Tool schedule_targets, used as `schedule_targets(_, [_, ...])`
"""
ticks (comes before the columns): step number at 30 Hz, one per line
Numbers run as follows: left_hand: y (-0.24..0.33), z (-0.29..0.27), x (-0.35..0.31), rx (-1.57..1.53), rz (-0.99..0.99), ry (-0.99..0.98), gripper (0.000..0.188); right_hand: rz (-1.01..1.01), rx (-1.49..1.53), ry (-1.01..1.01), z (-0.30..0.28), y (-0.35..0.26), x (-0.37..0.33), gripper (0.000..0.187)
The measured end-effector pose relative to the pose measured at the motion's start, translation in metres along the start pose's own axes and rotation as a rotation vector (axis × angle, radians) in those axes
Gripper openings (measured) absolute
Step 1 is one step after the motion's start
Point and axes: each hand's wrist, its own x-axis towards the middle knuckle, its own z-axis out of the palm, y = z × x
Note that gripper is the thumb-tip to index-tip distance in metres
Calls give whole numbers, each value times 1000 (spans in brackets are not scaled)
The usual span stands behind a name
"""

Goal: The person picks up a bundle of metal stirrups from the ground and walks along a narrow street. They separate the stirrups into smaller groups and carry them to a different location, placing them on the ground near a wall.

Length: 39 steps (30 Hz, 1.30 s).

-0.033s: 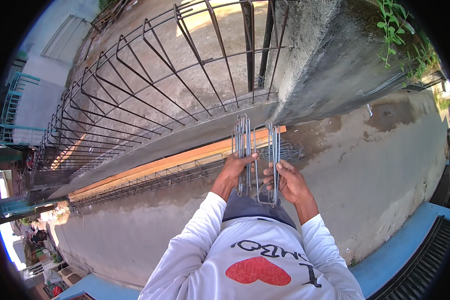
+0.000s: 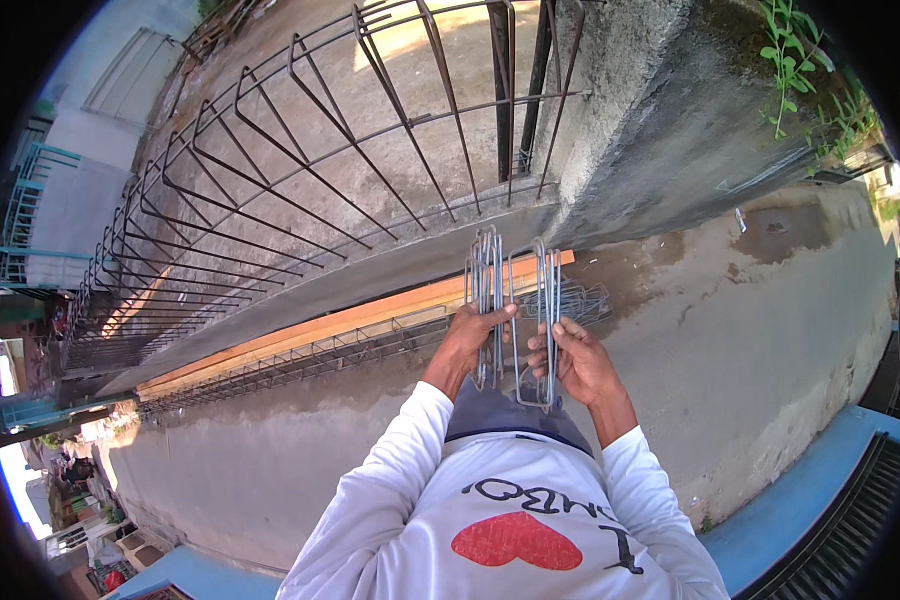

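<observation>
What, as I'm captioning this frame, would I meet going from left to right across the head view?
Teal railing, left hand with wire loops, right hand with more wire loops, green plant.

White long-sleeved shirt, red heart, black lettering; dark legwear.

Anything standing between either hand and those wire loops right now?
Nothing visible does. The left hand holds the left wire bundle, and the right hand holds the right wire bundle, both in direct contact.
</observation>
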Motion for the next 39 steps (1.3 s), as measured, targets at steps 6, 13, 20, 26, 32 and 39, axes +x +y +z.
schedule_targets(6, [12, -29, 2, -73, -65, 115, 31, -25, 61, 45, 12, -3, 31, 19])
schedule_targets(13, [9, -71, 3, -181, -58, 91, 28, -100, -11, 156, 21, -6, 48, 17])
schedule_targets(20, [17, -90, -5, -209, -49, 92, 25, -93, -13, 186, 27, 0, 62, 17])
schedule_targets(26, [21, -97, -13, -191, -12, 98, 22, -106, -24, 200, 39, 3, 67, 21])
schedule_targets(32, [17, -99, -16, -207, 23, 136, 23, -47, -33, 188, 31, 8, 75, 21])
schedule_targets(39, [16, -76, -29, -206, 5, 187, 17, 15, -92, 158, 17, 3, 80, 17])
